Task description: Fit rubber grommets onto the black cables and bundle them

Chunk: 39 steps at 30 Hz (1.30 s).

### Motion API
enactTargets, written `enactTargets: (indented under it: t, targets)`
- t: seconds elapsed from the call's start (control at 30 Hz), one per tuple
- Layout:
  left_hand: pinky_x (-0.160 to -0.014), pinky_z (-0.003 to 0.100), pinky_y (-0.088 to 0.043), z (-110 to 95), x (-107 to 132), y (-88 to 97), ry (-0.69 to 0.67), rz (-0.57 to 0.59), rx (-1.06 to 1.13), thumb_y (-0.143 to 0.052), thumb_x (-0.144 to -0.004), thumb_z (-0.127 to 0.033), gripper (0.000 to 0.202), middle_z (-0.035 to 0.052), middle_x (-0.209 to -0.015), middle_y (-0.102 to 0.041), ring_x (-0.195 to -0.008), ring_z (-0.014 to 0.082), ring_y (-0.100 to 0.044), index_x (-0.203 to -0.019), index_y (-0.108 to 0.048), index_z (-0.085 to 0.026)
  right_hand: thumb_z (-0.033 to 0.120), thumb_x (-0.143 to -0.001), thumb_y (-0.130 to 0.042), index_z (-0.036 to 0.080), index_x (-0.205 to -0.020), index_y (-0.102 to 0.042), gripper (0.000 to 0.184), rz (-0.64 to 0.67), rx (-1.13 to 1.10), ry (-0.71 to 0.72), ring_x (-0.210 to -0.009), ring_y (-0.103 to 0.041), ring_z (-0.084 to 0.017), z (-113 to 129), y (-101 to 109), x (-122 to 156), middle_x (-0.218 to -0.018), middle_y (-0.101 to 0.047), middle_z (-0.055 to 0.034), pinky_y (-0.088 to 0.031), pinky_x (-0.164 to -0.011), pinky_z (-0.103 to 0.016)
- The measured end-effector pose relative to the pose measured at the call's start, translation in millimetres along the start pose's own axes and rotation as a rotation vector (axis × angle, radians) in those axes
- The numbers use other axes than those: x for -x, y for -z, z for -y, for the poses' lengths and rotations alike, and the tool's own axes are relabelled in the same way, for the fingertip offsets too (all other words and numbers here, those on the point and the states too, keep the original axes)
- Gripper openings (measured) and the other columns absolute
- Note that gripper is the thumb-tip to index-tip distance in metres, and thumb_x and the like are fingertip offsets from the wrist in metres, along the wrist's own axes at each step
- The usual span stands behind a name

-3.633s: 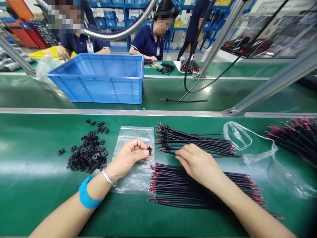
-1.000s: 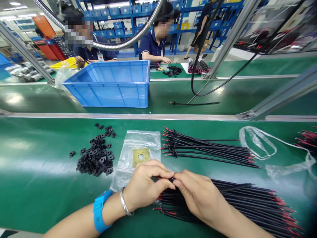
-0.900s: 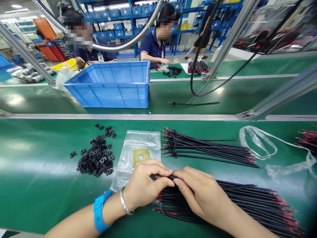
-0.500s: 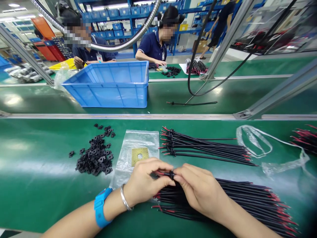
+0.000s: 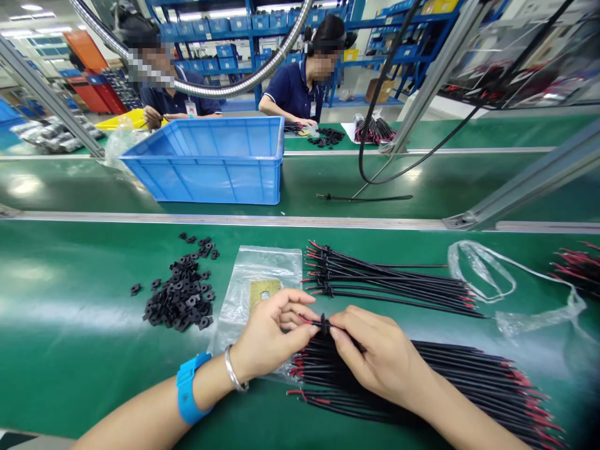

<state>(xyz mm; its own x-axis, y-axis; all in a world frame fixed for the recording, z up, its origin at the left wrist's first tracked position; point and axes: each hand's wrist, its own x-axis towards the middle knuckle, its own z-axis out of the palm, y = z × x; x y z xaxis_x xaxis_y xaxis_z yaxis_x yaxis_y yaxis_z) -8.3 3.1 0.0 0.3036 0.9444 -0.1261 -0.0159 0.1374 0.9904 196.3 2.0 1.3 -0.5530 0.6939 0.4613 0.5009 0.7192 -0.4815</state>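
A black wire (image 5: 307, 319), a small dark clip (image 5: 324, 324) around it close to its red end, is up in the air just right of the clear bag (image 5: 234, 306). The right hand (image 5: 375, 353) has the wire in a closed grip, thumb and fingertips pinched just behind the clip. The left hand (image 5: 274, 331) partly covers the bag, its grip loosely open, thumb and fingers parted around the red end; I can't tell whether the thumb touches it. A yellow square card (image 5: 256, 292) with a hole shows at the bag, inside or on top, I can't say which. Left of the bag there's a heap of loose black clips (image 5: 180, 297) on the green bench (image 5: 94, 369). Right of the bag lie wires with clips on them (image 5: 379, 275), and nearer me, a thick row of other wires (image 5: 459, 369). Beyond the bag stands a blue bin (image 5: 210, 178).
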Motion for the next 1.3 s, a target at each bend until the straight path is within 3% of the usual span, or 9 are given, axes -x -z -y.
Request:
enactTargets:
  t: [0.33, 0.47, 0.53, 0.67, 0.8, 0.93, 1.03, 1.1, 1.3]
  targets:
    - [-0.070, 0.021, -0.053, 0.2, 1.2, -0.9, -0.036, -0.006, -0.052, -0.069, -0.076, -0.016, 0.032, 0.0055, -0.092, -0.072, -0.075, 0.0099, -0.066, -0.106, -0.057, -0.017, 0.014, -0.095, -0.048, 0.015, -0.093, -0.061, 0.013, -0.010, 0.085, 0.051, -0.059, -0.049, -0.014, 0.2, 1.5, -0.8, -0.070, -0.057, -0.0019, -0.039, -0.055, -0.027]
    - [-0.073, 0.024, -0.054, -1.0, -1.9, 3.5, -0.093, -0.113, -0.084, -0.066, -0.079, -0.018, 0.024, 0.0054, -0.092, -0.071, -0.080, 0.0122, -0.067, -0.100, -0.057, -0.017, 0.021, -0.096, -0.051, 0.015, -0.117, -0.058, 0.022, -0.014, 0.182, 0.020, -0.077, -0.062, -0.016, -11.9, 18.5, -0.5, -0.092, -0.068, -0.0057, -0.048, -0.069, -0.027]
    - [-0.074, 0.026, -0.054, -1.6, -6.2, 10.8, -0.126, -0.169, -0.093, -0.065, -0.080, -0.020, 0.024, 0.0051, -0.093, -0.071, -0.081, 0.0128, -0.067, -0.103, -0.056, -0.018, 0.022, -0.096, -0.050, 0.015, -0.116, -0.058, 0.022, -0.024, 0.240, -0.024, -0.084, -0.064, -0.017, -24.1, 29.5, 0.6, -0.097, -0.068, -0.0064, -0.050, -0.076, -0.028]
    - [-0.083, 0.031, -0.055, -9.5, -18.0, 42.2, -0.149, -0.164, -0.340, -0.064, -0.082, -0.026, 0.030, 0.0066, -0.105, -0.068, -0.093, 0.0164, -0.066, -0.111, -0.057, -0.019, 0.021, -0.096, -0.050, 0.016, -0.102, -0.060, 0.013, -0.050, 0.361, -0.034, -0.085, -0.062, -0.018, -56.5, 39.0, 3.5, -0.093, -0.067, -0.0055, -0.048, -0.080, -0.031]
    - [-0.092, 0.038, -0.051, -28.3, -23.4, 94.6, -0.161, -0.196, -0.903, -0.061, -0.085, -0.037, 0.033, 0.0084, -0.114, -0.064, -0.104, 0.0224, -0.063, -0.112, -0.062, -0.019, 0.023, -0.098, -0.044, 0.017, -0.097, -0.062, 0.019, 0.103, 0.490, -0.102, -0.085, -0.059, -0.021, -85.3, 32.3, 7.2, -0.093, -0.066, -0.0066, -0.047, -0.079, -0.035]
    - [-0.099, 0.046, -0.045, -38.8, -21.8, 153.3, -0.027, -0.297, -1.430, -0.057, -0.085, -0.040, 0.043, 0.0149, -0.118, -0.064, -0.111, 0.0325, -0.059, -0.118, -0.063, -0.014, 0.019, -0.095, -0.044, 0.017, -0.092, -0.064, 0.020, 0.173, 0.536, -0.144, -0.083, -0.055, -0.023, -96.3, 31.4, 10.5, -0.089, -0.065, -0.0072, -0.045, -0.078, -0.038]
    - [-0.096, 0.047, -0.045, -34.8, -21.8, 185.8, 0.145, -0.289, -1.623, -0.058, -0.080, -0.037, 0.044, 0.0181, -0.115, -0.066, -0.107, 0.0367, -0.060, -0.116, -0.067, -0.014, 0.018, -0.094, -0.045, 0.016, -0.094, -0.064, 0.019, 0.152, 0.566, -0.156, -0.086, -0.053, -0.026, -87.0, 33.3, 9.8, -0.089, -0.064, -0.0095, -0.044, -0.080, -0.040]
    - [-0.089, 0.044, -0.047, -30.5, -23.4, 197.3, 0.231, -0.265, -1.635, -0.057, -0.078, -0.033, 0.033, 0.0159, -0.107, -0.069, -0.099, 0.0355, -0.063, -0.102, -0.072, -0.017, 0.020, -0.093, -0.047, 0.015, -0.099, -0.063, 0.017, 0.137, 0.508, -0.137, -0.089, -0.052, -0.026, -72.4, 30.0, 7.8, -0.093, -0.062, -0.0101, -0.043, -0.082, -0.040]
    - [-0.076, 0.037, -0.048, -32.1, -24.8, 199.4, 0.255, -0.273, -1.607, -0.052, -0.074, -0.026, 0.017, 0.0098, -0.087, -0.073, -0.086, 0.0304, -0.065, -0.073, -0.069, -0.022, 0.019, -0.096, -0.044, 0.020, -0.091, -0.057, 0.014, 0.417, 0.076, -0.147, -0.084, -0.051, -0.020, -27.9, 5.4, 1.5, -0.086, -0.058, -0.0044, -0.044, -0.079, -0.035]
